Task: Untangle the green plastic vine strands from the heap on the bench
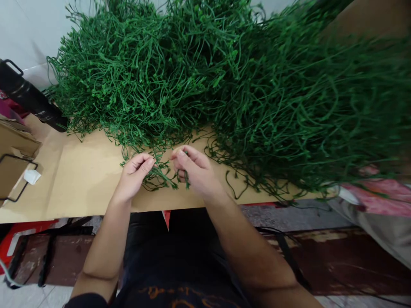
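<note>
Sorting fine green stems by fingertip, just in front of the pile

I have both hands up at the near edge of the big pile of green stems, a little left of its middle, over the bare cardboard that runs out in front of it. My left hand is pinched shut, thumb against forefinger, on a sprig whose loose ends fan out toward my other hand. My right hand has its fingers curled in, closed on a short strand that pokes out below them; exactly where the pinch sits is hidden from me. Sprig and strand both lie clear of the pile's main heap, close to its front fringe.

As I judge it, I'm at the handwork step: working single pieces between my fingertips, either parting them or fitting them together, and I can't tell which from here. What the next move calls for, I'd say, is a steady left pinch and a light, precise right one, with the free ends kept out of the pile's fringe so they don't snag. The black flask leans at the pile's left end, well apart from my fingers
</note>
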The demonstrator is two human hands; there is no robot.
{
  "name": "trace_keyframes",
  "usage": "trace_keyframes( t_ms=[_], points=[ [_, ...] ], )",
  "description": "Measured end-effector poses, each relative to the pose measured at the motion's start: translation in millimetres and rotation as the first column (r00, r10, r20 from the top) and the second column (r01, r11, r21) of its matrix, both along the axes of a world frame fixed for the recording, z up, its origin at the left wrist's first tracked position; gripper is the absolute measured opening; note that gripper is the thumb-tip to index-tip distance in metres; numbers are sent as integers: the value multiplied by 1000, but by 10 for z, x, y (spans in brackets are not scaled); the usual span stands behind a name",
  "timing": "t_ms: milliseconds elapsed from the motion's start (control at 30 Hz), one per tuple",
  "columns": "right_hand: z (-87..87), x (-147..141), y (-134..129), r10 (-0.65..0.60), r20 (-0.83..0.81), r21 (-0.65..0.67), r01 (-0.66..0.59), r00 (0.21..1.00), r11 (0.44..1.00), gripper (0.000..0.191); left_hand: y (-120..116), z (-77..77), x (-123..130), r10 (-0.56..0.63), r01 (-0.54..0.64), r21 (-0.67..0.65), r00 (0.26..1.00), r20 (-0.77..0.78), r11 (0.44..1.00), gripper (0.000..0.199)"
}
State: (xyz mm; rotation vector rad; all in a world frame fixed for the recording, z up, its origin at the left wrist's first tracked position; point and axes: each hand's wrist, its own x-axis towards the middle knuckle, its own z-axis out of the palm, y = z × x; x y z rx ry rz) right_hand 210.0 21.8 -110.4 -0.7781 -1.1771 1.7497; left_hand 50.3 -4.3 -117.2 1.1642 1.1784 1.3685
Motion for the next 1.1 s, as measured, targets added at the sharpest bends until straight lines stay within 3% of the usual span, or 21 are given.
trace_keyframes(
  t_ms=[167,367,567,867,967,1100],
  points=[
    [-52,-90,-55,43,167,129,-65,985,990,42,-1,74,64,-57,61,17,981,-185,998,27],
    [-30,-64,-49,34,100,174,-51,994,983,37,-15,148,114,-83,88,28,987,-136,996,25],
    [-29,-18,-56,24,22,60,-25,999,998,33,-60,162,67,-116,113,-24,970,-213,993,24],
    [-25,43,-10,233,-68,-36,-236,970,971,34,-101,161,28,-246,263,-2,901,-358,965,22],
    [-35,24,-9,263,-210,-132,-293,942,947,34,-86,177,49,-304,310,-28,903,-303,950,30],
    [-72,-47,-8,247,-400,-182,-341,882,922,35,-54,130,78,-286,284,-31,954,-89,958,36]
  ],
)
